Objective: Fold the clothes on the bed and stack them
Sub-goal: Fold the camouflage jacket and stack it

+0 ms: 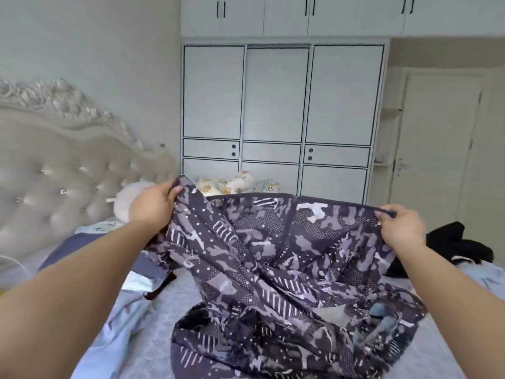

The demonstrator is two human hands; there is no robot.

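Note:
A dark purple patterned garment (273, 258) with pale camouflage shapes and dots hangs stretched between my hands above the bed (175, 310). My left hand (153, 206) grips its upper left corner. Its upper right edge is pinched in my right hand (401, 228). The top hem runs taut between them, and the lower part lies bunched on the grey bedspread. A black garment (459, 247) lies crumpled on the bed at the far right.
A tufted cream headboard (62, 173) stands at the left, with a white plush toy (131, 198) beside it. Patterned pillows or bedding (232, 184) lie at the far side. White wardrobes (276, 105) and a door (437, 143) fill the back wall.

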